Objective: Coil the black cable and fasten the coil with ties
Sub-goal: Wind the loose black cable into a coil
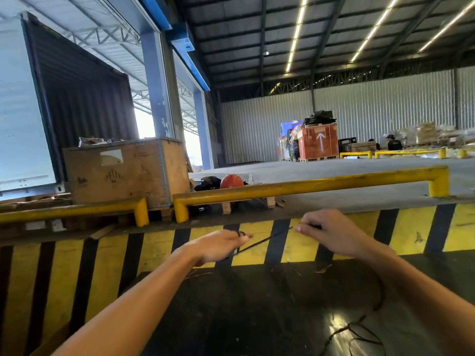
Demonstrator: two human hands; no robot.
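Observation:
A thin black cable [262,241] runs taut between my two hands, in front of a yellow and black striped dock wall. My left hand [221,246] is closed around one stretch of it, with a small loop showing at the fingers. My right hand [326,231] pinches the cable higher up and to the right. From the right hand the cable drops behind my forearm and trails over the dark floor, ending in loose tangles [359,332] at the lower right. No ties are visible.
The striped dock wall [159,247] stands straight ahead with yellow guard rails [308,185] on top. A wooden crate [123,170] and an orange helmet [231,181] sit on the platform. A shipping container [77,98] is at the left. Stacked goods stand far back.

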